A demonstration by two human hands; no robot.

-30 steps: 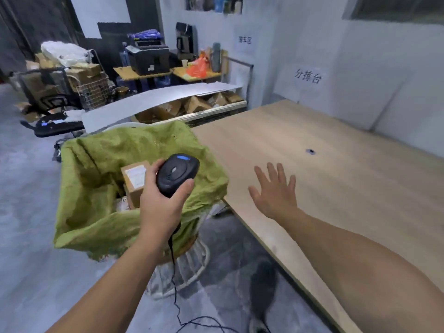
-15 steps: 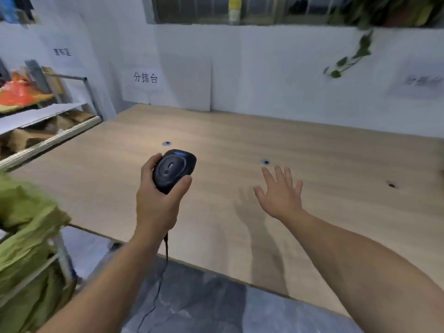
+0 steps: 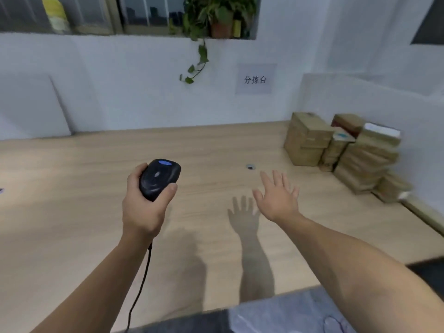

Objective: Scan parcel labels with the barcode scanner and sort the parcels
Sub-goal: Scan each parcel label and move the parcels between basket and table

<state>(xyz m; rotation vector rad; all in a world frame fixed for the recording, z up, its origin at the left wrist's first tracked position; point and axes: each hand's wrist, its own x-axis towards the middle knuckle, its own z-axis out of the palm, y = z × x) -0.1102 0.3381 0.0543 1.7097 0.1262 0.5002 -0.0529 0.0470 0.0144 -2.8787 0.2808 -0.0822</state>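
Hands are well apart above the bench (image 3: 72, 179): the left hand (image 3: 141, 212) grips the black barcode scanner (image 3: 159, 179), fingers and thumb wrapped round its body, its cable (image 3: 141, 280) hanging toward the near edge. The right hand (image 3: 278, 200) hovers flat with fingers spread, holding nothing. No parcel is near the scanner, so the step in hand looks like fetching one. The parcels (image 3: 307, 140), brown cardboard boxes, are stacked at the far right of the bench against the wall. The right hand likely needs to reach there, take a box and turn its label toward the scanner. A paper sign (image 3: 255, 79) on the far wall reads 分拣台. A white label (image 3: 382, 131) on one box is too blurred to read, and no brand shows on the scanner.
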